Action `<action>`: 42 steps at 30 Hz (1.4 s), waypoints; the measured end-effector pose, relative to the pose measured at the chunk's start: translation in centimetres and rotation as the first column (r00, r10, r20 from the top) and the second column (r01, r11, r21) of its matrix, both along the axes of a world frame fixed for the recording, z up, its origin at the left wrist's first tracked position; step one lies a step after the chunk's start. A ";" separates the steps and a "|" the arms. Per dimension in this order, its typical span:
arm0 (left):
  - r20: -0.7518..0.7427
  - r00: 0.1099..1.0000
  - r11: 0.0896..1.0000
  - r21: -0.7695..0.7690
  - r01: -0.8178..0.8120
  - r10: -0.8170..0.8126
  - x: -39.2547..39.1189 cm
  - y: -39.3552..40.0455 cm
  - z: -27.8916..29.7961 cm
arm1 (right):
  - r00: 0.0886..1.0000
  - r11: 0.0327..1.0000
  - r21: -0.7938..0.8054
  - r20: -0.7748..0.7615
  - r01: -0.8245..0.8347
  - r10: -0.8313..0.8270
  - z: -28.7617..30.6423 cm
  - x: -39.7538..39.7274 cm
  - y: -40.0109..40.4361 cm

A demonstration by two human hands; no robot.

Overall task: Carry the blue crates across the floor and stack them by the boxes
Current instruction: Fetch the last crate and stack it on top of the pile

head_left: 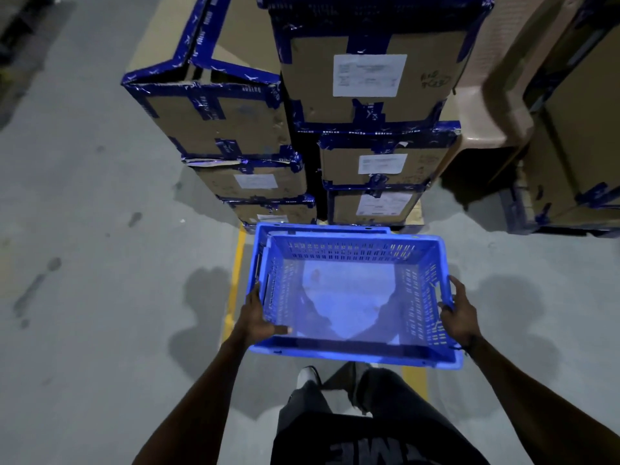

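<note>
Blue crate (352, 297) is gripped at its rims by left hand (260, 317) and right hand (458, 313), being lowered onto another crate (322, 228) beside the boxes (369, 95); squaring is needed next.

Bare forearms, no sleeves; dark band (469, 344) on wrist behind right fingers (451, 297); black lettered shirt (369, 444), dark trousers (385, 391), pale shoe (307, 375)

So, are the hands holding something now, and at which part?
Yes. Both hands hold one blue crate by its top rim: the left hand at the left side wall, the right hand at the right side wall.
</note>
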State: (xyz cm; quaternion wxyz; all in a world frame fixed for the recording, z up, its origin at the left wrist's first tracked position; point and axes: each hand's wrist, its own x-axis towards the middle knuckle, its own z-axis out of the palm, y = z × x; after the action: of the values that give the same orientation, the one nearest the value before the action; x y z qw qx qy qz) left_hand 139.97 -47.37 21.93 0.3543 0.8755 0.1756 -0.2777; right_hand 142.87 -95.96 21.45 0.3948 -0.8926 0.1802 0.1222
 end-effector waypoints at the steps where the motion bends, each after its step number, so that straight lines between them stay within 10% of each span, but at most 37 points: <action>1: -0.016 1.000 1.000 0.012 0.016 -0.016 -0.9 -0.2 0.2 | 1.000 1.000 -0.004 0.000 -0.003 0.003 0.1 0.1 0.0; 42: -0.039 0.999 0.988 0.150 0.028 -0.022 6.5 5.9 -0.9 | 0.947 0.984 -0.013 0.268 -0.178 0.175 -4.2 8.4 6.6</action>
State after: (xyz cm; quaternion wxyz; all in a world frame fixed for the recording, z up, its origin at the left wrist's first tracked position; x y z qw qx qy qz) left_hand 146.50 -41.51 21.04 0.2802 0.8966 0.1917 -0.2844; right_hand 151.29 -89.38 17.21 0.4081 -0.9112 0.0437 0.0360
